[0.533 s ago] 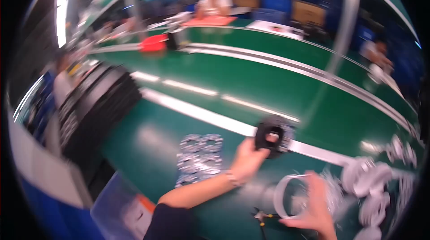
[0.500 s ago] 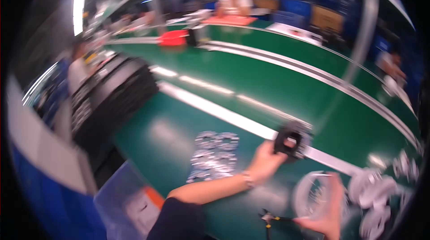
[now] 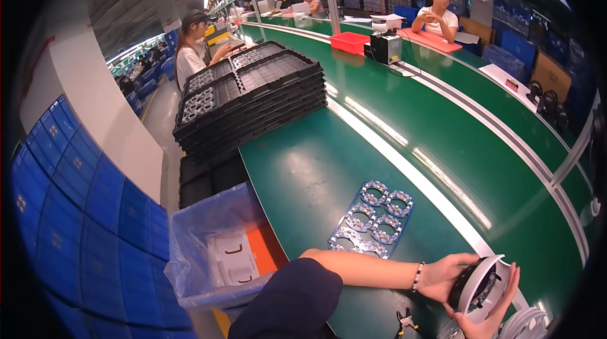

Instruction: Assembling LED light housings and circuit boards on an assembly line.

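Observation:
My left hand (image 3: 441, 277), with a beaded bracelet at the wrist, is closed on a black round part (image 3: 463, 286) at the lower right. My right hand (image 3: 501, 304) curls round a white ring-shaped housing (image 3: 479, 281) on the other side. The two parts are held together, tilted above the bench edge; how far one sits inside the other I cannot tell. Small side cutters (image 3: 406, 322) with black and yellow handles lie below my left wrist. A blue panel of ring-shaped circuit boards (image 3: 374, 219) rests flat beyond my left forearm.
More white rings (image 3: 528, 324) are piled at the lower right. A clear-lined bin (image 3: 208, 228) stands left of the green bench (image 3: 288, 174). Stacked black trays (image 3: 253, 111) rise at the far left, a co-worker (image 3: 193, 54) beside them. A metal rail (image 3: 414, 165) borders the green belt.
My view has swung left, so the bin and trays show more fully. The black part in my left hand and a white ring in my right hand have come together.

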Demonstrator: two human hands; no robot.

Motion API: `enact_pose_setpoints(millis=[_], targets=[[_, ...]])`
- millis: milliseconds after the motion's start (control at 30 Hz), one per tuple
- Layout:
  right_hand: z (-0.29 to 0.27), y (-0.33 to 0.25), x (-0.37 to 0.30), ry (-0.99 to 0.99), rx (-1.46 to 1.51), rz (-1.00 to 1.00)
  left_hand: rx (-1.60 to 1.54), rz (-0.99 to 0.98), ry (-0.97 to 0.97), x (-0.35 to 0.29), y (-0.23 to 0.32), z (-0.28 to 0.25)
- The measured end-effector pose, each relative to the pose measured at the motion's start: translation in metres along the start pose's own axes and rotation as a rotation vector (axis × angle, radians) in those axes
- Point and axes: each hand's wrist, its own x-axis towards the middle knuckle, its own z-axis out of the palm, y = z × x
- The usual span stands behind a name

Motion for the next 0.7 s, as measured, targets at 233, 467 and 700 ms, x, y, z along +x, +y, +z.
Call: enact_pose_setpoints(millis=[233,467,700], targets=[[0.008,0.002,0.003,-0.066,0.027,0.044,-0.009,0.082,0.415,0.004,-0.004,-0.002],[0.014,0.018,-0.003,-0.078,-0.082,-0.096,-0.099,0.157,0.508,-0.009,-0.005,-0.011],[0.001,0.022,-0.007,-0.079,-0.021,-0.152,-0.050,0.071,0.409,-0.011,-0.002,-0.026]])
